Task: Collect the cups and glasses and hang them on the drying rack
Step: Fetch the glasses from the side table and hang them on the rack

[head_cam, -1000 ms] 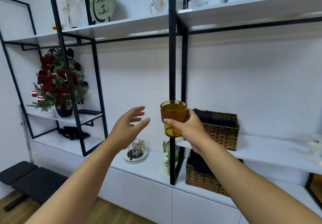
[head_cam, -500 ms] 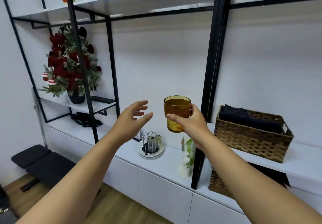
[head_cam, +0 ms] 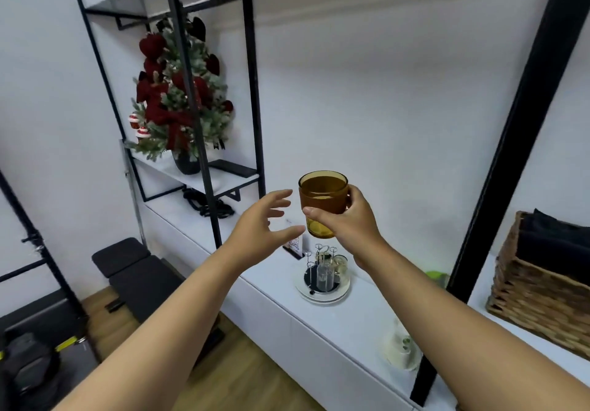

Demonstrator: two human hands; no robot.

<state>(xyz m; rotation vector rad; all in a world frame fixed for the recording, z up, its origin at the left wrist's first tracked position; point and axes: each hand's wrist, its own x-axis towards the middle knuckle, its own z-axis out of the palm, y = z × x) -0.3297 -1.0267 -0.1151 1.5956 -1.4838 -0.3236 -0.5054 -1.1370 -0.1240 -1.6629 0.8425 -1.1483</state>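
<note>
Amber glass cup [head_cam: 323,203] is upright at frame centre, clasped round its side by the right hand [head_cam: 346,219], thumb across the front; an upright carry suits transport, in my judgement. Left hand [head_cam: 260,230] sits at nine o'clock of the cup, fingers spread wide, holding nothing, apparently ready to steady it. Drying rack [head_cam: 322,275] stands at six o'clock below on the white counter [head_cam: 271,279], clear glasses already on its pegs; amber cup not yet hung.

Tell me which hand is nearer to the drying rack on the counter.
Cannot tell for sure. In this view, the right hand, holding the amber cup, is above the drying rack; the open left hand sits up and left.
</note>
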